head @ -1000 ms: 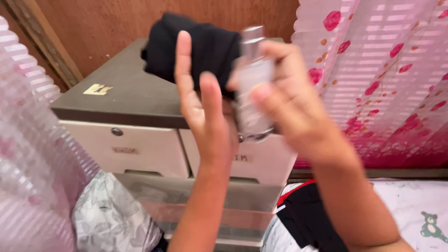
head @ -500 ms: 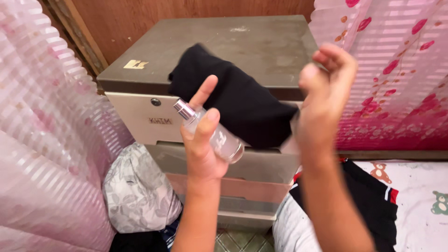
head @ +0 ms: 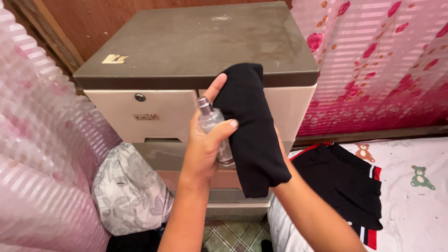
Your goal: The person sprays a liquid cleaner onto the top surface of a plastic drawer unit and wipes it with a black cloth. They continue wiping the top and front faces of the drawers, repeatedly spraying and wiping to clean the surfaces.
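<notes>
Your left hand (head: 203, 149) grips the small clear glass spray bottle (head: 214, 133) upright, nozzle beside the folded black cloth (head: 252, 135). That cloth hides your right hand, so I cannot tell its grip.

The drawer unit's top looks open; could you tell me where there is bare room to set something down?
The drawer unit's top is bare from the yellowish sticker across to its right edge. It is crowded in front, where the left hand holds a clear bottle beside the black cloth.
</notes>
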